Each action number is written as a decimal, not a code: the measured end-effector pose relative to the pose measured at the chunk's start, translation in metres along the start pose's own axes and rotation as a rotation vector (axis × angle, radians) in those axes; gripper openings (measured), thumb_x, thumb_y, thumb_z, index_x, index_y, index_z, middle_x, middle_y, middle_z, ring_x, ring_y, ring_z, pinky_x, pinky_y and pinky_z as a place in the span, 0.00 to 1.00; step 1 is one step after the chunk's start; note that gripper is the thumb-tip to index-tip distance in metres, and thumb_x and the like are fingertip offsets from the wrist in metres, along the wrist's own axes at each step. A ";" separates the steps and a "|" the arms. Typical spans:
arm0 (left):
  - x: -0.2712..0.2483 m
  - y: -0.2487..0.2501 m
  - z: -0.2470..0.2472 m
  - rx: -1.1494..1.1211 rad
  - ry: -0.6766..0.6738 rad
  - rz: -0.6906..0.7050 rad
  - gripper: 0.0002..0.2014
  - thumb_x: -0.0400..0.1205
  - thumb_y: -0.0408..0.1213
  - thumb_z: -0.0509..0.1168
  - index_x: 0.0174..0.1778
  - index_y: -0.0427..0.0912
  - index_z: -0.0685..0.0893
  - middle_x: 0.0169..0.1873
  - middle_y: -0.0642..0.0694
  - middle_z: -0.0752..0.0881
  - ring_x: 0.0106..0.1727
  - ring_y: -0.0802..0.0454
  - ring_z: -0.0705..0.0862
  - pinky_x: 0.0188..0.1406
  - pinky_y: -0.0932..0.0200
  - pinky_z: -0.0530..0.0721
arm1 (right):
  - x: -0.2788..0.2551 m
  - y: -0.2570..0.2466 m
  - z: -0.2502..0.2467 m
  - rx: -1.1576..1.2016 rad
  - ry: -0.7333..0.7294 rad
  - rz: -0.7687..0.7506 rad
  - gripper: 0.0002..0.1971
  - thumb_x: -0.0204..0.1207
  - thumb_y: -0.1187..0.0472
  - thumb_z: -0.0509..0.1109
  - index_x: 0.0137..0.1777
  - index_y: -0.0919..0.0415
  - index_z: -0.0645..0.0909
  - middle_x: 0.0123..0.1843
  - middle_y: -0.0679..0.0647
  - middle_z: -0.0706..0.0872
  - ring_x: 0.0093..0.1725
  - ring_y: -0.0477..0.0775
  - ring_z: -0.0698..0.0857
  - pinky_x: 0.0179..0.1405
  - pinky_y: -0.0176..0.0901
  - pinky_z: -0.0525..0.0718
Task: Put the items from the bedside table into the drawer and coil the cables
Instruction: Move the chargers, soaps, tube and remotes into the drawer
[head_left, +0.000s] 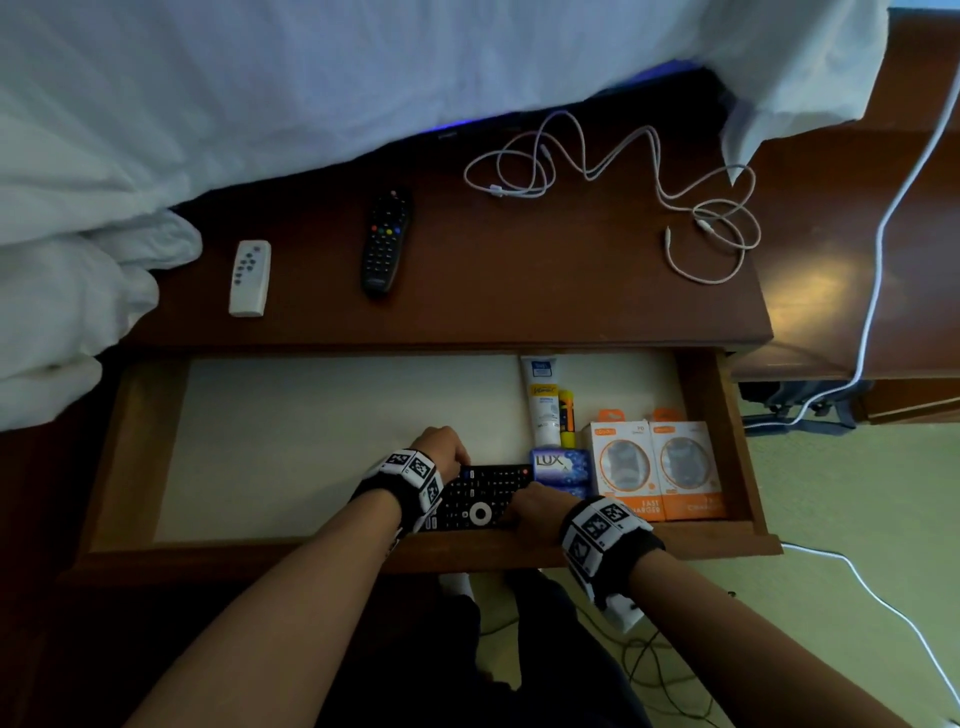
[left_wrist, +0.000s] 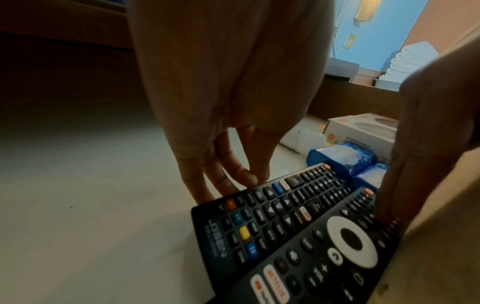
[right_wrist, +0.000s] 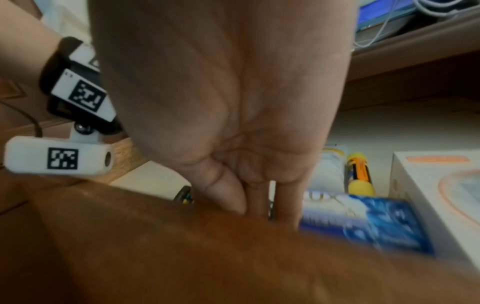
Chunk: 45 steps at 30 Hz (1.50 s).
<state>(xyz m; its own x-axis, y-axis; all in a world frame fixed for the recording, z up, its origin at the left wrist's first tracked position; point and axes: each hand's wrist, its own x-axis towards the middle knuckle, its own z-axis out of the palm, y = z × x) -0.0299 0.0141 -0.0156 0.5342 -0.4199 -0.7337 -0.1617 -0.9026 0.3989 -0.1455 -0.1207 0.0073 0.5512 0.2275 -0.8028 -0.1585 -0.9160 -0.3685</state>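
Tucking two black remotes (head_left: 475, 499) side by side against the front edge of the open drawer (head_left: 727, 431). Left hand (head_left: 441, 452) with straight fingers (left_wrist: 228, 181) touching the far remote's edge; right hand (head_left: 530, 512) with straight fingers (right_wrist: 285, 201) pressing down by the soap (head_left: 561, 465), holding nothing. Next: reaching back up to the worktop (head_left: 519, 291) for the white remote (head_left: 250, 278), the dark remote (head_left: 384, 241) and the loose cable (head_left: 623, 171) needing coiling. Tube (head_left: 543, 400) and two boxes (head_left: 657, 467) filling the drawer's right corner, so placing more on the bare left side.
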 end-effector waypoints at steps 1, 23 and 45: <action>-0.002 0.000 -0.003 -0.002 0.004 0.004 0.14 0.83 0.29 0.65 0.63 0.38 0.88 0.64 0.38 0.86 0.65 0.43 0.85 0.69 0.54 0.80 | -0.002 -0.003 -0.005 -0.003 0.009 0.009 0.16 0.82 0.64 0.61 0.65 0.69 0.81 0.66 0.67 0.83 0.65 0.66 0.82 0.65 0.55 0.80; -0.028 -0.091 -0.220 -0.210 0.927 -0.413 0.22 0.78 0.44 0.71 0.68 0.41 0.80 0.65 0.33 0.79 0.67 0.32 0.76 0.60 0.39 0.80 | 0.071 -0.112 -0.241 -0.285 0.616 -0.106 0.34 0.81 0.70 0.56 0.85 0.51 0.50 0.88 0.51 0.41 0.85 0.64 0.47 0.74 0.77 0.59; -0.047 -0.045 -0.168 -0.497 0.738 -0.176 0.30 0.65 0.35 0.83 0.64 0.38 0.86 0.60 0.37 0.88 0.55 0.43 0.89 0.47 0.58 0.86 | 0.018 -0.034 -0.218 -0.143 0.594 0.090 0.24 0.73 0.52 0.74 0.68 0.52 0.73 0.65 0.55 0.81 0.70 0.63 0.72 0.64 0.73 0.68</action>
<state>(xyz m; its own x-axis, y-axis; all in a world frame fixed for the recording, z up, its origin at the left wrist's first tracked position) 0.0921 0.0902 0.0935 0.9410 0.0417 -0.3358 0.2577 -0.7315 0.6312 0.0484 -0.1576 0.1071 0.9093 -0.0374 -0.4144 -0.1365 -0.9677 -0.2120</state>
